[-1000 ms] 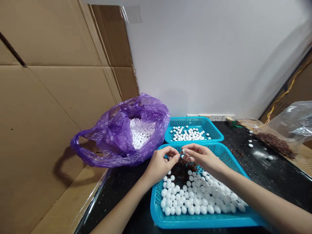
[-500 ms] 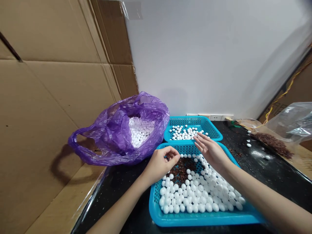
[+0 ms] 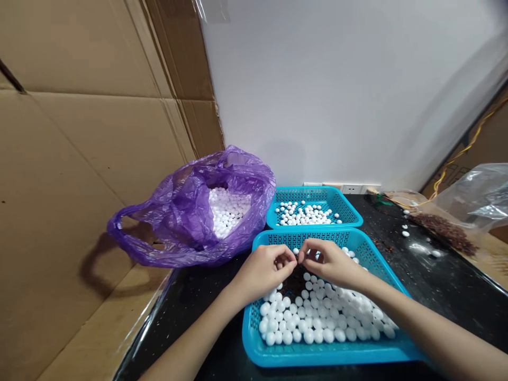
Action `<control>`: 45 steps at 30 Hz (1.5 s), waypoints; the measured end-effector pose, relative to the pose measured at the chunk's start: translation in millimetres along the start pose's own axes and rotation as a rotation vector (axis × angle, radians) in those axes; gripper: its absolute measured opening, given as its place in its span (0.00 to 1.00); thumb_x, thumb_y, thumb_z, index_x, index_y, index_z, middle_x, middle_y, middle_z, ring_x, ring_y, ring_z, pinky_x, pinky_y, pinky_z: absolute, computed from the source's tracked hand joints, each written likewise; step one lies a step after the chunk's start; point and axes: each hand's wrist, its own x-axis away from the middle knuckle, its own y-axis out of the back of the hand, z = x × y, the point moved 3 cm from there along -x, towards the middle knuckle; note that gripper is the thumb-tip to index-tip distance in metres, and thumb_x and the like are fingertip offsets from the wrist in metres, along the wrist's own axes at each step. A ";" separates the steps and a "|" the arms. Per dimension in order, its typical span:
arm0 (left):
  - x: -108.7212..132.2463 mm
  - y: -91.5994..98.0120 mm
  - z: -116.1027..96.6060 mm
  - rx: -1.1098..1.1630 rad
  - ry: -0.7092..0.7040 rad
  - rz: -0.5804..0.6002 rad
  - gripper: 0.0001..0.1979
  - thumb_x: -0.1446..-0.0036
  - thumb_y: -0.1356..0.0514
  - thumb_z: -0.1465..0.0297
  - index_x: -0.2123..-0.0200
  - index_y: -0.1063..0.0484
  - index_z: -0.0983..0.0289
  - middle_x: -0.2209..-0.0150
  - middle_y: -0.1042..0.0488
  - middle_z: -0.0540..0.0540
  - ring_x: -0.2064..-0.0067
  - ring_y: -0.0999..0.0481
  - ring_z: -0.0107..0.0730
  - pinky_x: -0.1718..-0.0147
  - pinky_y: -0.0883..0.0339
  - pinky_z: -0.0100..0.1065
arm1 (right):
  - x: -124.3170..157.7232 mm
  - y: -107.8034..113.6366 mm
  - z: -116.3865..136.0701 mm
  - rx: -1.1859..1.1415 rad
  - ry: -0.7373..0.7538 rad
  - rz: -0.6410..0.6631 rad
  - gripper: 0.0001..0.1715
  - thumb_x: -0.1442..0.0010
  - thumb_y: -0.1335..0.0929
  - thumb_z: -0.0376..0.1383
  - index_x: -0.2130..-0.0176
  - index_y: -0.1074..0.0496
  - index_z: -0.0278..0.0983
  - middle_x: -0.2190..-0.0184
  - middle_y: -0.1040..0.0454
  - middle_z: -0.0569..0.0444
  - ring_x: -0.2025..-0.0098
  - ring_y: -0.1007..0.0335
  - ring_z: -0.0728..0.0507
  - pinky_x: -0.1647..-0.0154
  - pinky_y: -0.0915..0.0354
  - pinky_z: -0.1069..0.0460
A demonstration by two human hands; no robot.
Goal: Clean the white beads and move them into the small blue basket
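My left hand (image 3: pixel 266 269) is closed in a pinch above the left part of the near blue plastic basket (image 3: pixel 254 355). Facing it, my right hand (image 3: pixel 331 263) also pinches, its fingertips very close to the left ones; what either holds is too small to make out. Below them, many small white balls (image 3: pixel 317 317) cover much of the basket's floor. Dark brown bits (image 3: pixel 292 283) show in a gap among the balls, partly hidden by my hands.
A purple plastic bag (image 3: pixel 186 211) of white balls leans at the left. Behind stands a second blue basket (image 3: pixel 345 211) with scattered balls. On the black table (image 3: pixel 420 286) at right lie loose balls and a clear bag (image 3: pixel 472 196) beside brown bits (image 3: pixel 448 233). Cardboard (image 3: pixel 79 159) borders the left.
My right hand has come down and left from near the far basket's edge, its spread fingers now closed beside my left fingertips. My left hand keeps its pinch in nearly the same place.
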 end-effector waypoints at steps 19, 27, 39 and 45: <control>4.7 -9.7 -2.1 -0.467 -0.171 0.287 0.03 0.51 0.38 0.71 0.71 0.23 0.59 0.69 0.25 0.50 0.63 0.28 0.37 0.62 0.44 0.36 | 13.8 -2.0 3.0 0.474 0.054 0.343 0.10 0.55 0.32 0.31 0.68 0.26 0.38 0.65 0.29 0.52 0.66 0.33 0.44 0.68 0.42 0.52; 3.7 -9.1 -3.9 -0.444 -0.187 0.291 0.04 0.50 0.39 0.72 0.73 0.23 0.60 0.71 0.26 0.50 0.64 0.28 0.35 0.63 0.43 0.36 | 13.9 -4.1 5.8 0.458 0.060 0.349 0.10 0.53 0.29 0.36 0.66 0.26 0.37 0.65 0.30 0.52 0.67 0.33 0.45 0.69 0.42 0.52; 4.0 -7.8 -6.4 -0.391 -0.197 0.251 0.05 0.46 0.43 0.73 0.72 0.27 0.62 0.69 0.25 0.50 0.64 0.28 0.34 0.60 0.41 0.36 | 8.1 -1.8 4.6 0.341 0.066 0.157 0.05 0.50 0.32 0.31 0.68 0.30 0.37 0.69 0.29 0.53 0.68 0.35 0.46 0.70 0.43 0.53; 4.3 -3.3 -7.8 -0.226 -0.145 0.164 0.05 0.43 0.45 0.72 0.68 0.29 0.63 0.67 0.25 0.52 0.63 0.28 0.34 0.61 0.38 0.34 | 3.5 3.5 0.2 0.118 -0.052 0.033 0.05 0.49 0.34 0.30 0.68 0.34 0.38 0.72 0.29 0.55 0.73 0.34 0.48 0.76 0.43 0.54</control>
